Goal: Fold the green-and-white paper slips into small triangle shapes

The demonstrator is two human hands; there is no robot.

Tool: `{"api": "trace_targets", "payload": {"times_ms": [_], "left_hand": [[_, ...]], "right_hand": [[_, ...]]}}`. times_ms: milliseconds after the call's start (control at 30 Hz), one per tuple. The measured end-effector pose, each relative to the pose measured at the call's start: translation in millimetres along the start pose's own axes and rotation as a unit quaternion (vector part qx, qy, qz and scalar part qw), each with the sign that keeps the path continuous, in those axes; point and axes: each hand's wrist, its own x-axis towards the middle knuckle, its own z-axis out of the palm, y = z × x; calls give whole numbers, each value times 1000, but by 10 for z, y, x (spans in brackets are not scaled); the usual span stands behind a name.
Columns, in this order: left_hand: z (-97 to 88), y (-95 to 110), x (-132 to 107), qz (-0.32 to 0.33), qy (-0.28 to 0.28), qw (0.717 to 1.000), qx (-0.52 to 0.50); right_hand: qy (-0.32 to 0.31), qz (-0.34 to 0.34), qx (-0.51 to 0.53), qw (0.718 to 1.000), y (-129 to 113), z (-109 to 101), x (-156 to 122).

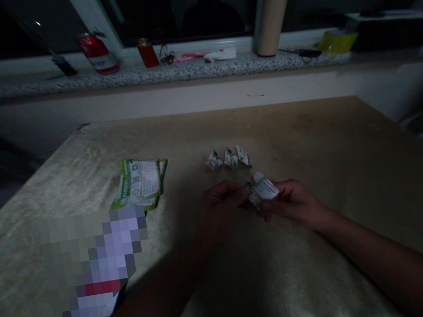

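Over the middle of the table, both hands are closed on a small folded printed packet (pixel 265 188), white with green and brown patches. My left hand (pixel 224 202) pinches its left edge. My right hand (pixel 293 203) grips it from the right and below, with the thumb on the near edge. Just beyond the hands, three small folded pieces (pixel 230 158) of similar printed material stand in a row, each pointed at the corners. Left of them lie flat green and white printed packets (pixel 137 183), partly stacked.
A blurred-out pale object (pixel 110 255) lies by my left forearm. On the granite windowsill (pixel 182 73) stand a red can (pixel 97 53), a small red jar (pixel 148 53) and a cardboard tube (pixel 273 6). A yellow item (pixel 337 42) lies at the sill's right.
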Motion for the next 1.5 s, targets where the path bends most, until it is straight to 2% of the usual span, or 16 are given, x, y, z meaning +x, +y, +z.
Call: {"api": "trace_targets", "payload": {"times_ms": [167, 333, 433, 633, 767, 933, 1133, 1333, 1500], "left_hand": [[50, 4, -39, 21, 32, 999, 3], [114, -19, -75, 28, -57, 997, -48], [123, -62, -77, 24, -74, 994, -73], [127, -55, -71, -14, -52, 996, -75], [127, -24, -62, -40, 0, 998, -55], [65, -37, -32, -36, 31, 999, -25], [22, -51, -21, 14, 31, 999, -1], [47, -1, -73, 70, 55, 994, 56], [43, 32, -79, 27, 4, 997, 73]], "right_hand": [[15, -7, -56, 998, 18, 52, -5], [54, -44, -76, 995, -31, 97, -8], [79, -46, -73, 993, -44, 115, -7], [53, -13, -52, 997, -23, 95, -6], [23, 8, -48, 999, -35, 57, 4], [-10, 13, -63, 998, -58, 28, 3], [-8, 0, -52, 999, -112, 56, 13], [49, -29, -41, 998, -94, 83, 6], [66, -44, -22, 997, -55, 35, -6]]}}
